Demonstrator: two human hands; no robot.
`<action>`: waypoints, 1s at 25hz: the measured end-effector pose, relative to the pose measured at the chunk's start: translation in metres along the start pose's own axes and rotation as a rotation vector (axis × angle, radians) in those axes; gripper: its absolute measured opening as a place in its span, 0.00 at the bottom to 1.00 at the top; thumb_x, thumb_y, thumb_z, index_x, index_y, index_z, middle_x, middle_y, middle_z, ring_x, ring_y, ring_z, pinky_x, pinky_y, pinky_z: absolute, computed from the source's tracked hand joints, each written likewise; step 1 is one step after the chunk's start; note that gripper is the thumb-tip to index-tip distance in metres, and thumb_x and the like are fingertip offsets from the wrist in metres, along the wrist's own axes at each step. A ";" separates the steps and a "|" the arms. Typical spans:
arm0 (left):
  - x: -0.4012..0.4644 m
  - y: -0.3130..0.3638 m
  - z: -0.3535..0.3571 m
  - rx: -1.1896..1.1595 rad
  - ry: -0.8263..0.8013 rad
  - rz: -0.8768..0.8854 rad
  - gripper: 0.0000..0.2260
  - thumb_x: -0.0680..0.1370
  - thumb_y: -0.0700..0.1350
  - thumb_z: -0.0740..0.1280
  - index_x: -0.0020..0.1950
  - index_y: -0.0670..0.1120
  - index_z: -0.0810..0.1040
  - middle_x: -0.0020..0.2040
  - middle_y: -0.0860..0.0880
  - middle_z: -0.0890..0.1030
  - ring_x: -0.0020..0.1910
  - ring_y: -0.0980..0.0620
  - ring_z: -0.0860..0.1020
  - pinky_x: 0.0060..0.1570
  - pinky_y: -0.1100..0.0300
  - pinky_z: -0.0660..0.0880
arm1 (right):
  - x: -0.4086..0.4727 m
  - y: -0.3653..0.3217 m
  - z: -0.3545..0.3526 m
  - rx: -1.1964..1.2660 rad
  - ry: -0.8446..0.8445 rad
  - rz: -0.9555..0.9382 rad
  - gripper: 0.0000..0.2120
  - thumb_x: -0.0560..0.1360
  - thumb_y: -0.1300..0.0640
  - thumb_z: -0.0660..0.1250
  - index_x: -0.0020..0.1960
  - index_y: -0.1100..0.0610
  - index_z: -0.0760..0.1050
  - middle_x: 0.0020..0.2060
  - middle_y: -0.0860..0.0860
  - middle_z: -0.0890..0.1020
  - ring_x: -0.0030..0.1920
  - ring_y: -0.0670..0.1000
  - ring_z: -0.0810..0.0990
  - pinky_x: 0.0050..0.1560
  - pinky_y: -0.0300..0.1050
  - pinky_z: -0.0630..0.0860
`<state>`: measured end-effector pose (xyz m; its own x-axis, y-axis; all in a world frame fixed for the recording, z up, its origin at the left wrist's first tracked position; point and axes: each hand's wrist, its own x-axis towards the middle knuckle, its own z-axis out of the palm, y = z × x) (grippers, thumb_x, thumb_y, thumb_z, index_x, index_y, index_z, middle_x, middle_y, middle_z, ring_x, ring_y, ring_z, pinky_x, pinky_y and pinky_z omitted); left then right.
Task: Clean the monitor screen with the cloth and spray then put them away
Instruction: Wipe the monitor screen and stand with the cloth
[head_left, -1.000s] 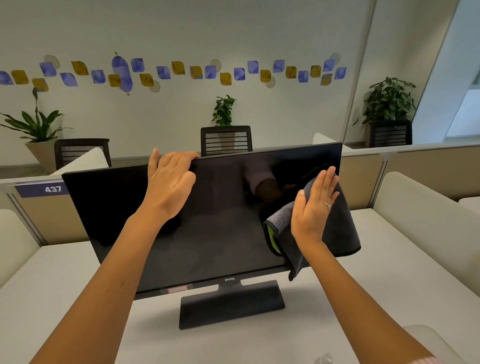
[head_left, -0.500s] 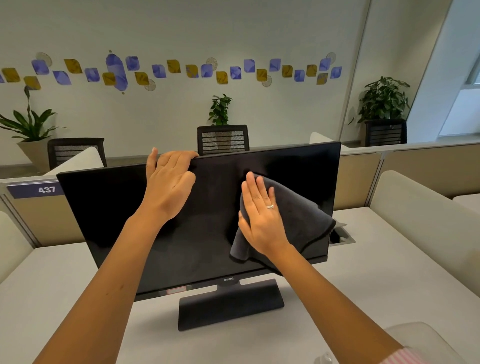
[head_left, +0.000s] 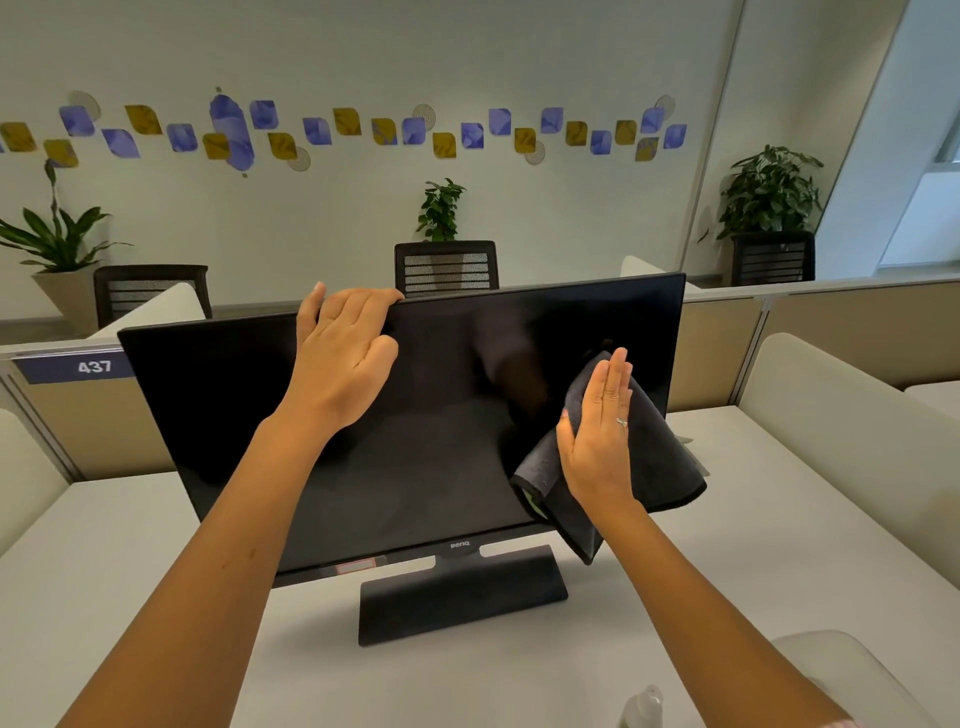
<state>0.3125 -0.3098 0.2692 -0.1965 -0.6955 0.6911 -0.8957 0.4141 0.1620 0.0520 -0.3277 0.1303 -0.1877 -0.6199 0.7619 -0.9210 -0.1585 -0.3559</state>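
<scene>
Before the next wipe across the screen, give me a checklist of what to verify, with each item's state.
1. Monitor braced: ok. The left hand grips its top edge, fingers curled over.
2. Cloth against the screen: ok. The right hand presses it flat with an open palm, near the screen's right edge.
3. Cloth under control: not ok. Much of it hangs loose past the monitor's right side and bottom edge.
4. Stand base flat on the desk: ok.
5. Screen free of smears: cannot tell. The glass is dark and reflective.
6. Spray bottle within reach: ok. Its top shows at the near edge, by the right forearm.
</scene>
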 end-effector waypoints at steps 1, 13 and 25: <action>-0.002 -0.002 -0.002 0.007 -0.007 0.024 0.24 0.72 0.46 0.49 0.66 0.48 0.68 0.64 0.50 0.73 0.68 0.51 0.64 0.73 0.52 0.42 | 0.000 -0.002 -0.001 -0.008 0.014 0.011 0.31 0.79 0.44 0.50 0.75 0.62 0.52 0.75 0.58 0.54 0.74 0.59 0.52 0.71 0.52 0.55; -0.112 -0.102 -0.024 -0.158 0.167 -0.308 0.32 0.78 0.45 0.53 0.76 0.52 0.38 0.77 0.54 0.36 0.76 0.54 0.38 0.74 0.56 0.40 | 0.001 -0.049 0.012 0.103 0.065 0.439 0.26 0.81 0.46 0.48 0.77 0.51 0.48 0.77 0.56 0.50 0.76 0.62 0.48 0.69 0.71 0.54; -0.155 -0.121 -0.004 -0.937 0.075 -0.665 0.23 0.83 0.46 0.48 0.76 0.54 0.42 0.76 0.61 0.45 0.70 0.67 0.49 0.64 0.76 0.53 | -0.037 -0.183 0.048 0.113 0.061 -0.028 0.28 0.80 0.46 0.50 0.77 0.48 0.44 0.76 0.47 0.50 0.76 0.58 0.45 0.66 0.76 0.45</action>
<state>0.4531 -0.2493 0.1454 0.2561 -0.9164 0.3075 -0.1589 0.2739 0.9485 0.2444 -0.3126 0.1412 -0.1863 -0.5670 0.8024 -0.8823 -0.2628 -0.3905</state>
